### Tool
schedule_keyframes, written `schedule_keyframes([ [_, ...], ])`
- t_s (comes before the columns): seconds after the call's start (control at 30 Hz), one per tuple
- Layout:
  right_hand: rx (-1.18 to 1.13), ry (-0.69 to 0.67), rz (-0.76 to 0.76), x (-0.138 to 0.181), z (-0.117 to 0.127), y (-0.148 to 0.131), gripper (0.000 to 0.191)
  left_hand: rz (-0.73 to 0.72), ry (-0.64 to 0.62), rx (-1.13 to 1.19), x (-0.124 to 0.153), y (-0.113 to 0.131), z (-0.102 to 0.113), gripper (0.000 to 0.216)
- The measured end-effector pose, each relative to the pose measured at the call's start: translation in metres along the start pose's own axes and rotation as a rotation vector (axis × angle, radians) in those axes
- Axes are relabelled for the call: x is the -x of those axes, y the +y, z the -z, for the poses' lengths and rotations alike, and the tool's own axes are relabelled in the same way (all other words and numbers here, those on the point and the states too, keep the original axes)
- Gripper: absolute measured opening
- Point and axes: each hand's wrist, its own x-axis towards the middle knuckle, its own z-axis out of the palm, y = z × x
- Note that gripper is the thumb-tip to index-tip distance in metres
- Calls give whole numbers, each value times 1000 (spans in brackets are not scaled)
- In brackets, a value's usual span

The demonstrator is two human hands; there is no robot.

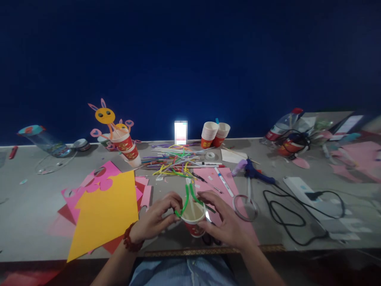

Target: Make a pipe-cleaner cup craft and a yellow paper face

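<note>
A red paper cup (195, 229) with a white rim stands upright at the table's front edge, in front of me. Two green pipe cleaners (186, 198) rise from it and bend outward on either side of a pale stick (193, 208) inside the cup. With finger and thumb, my left hand (160, 216) pinches the bent end of the left green pipe cleaner beside the rim. On the other side, my right hand (223, 222) curves round the cup, thumb against its wall and fingers by the right pipe cleaner. Scissors (212, 238) lie partly hidden behind the cup and my right hand.
Yellow card (108, 210) and pink sheets (210, 176) flank the cup. Loose pipe cleaners (172, 159) lie beyond it. A bunny figure (105, 116) stands in cups at back left; stacked cups (209, 133) at back. A blue glue gun (258, 174) and its cord lie right.
</note>
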Motion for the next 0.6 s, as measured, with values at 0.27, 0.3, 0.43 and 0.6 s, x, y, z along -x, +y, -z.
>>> schedule_keyframes([
  [0.27, -27, 12, -8, 1, -2, 1, 57, -3, -32, -27, -3, 2, 0, 5],
  [0.3, -30, 15, -9, 1, -2, 1, 57, 1, -17, -23, -3, 1, -1, 6],
  [0.43, -20, 34, -8, 1, -2, 1, 57, 6, 30, 0, -1, -3, -3, 7],
  [0.6, 5, 35, -13, 1, -3, 2, 57, 18, 49, 34, 0, -5, -3, 8],
])
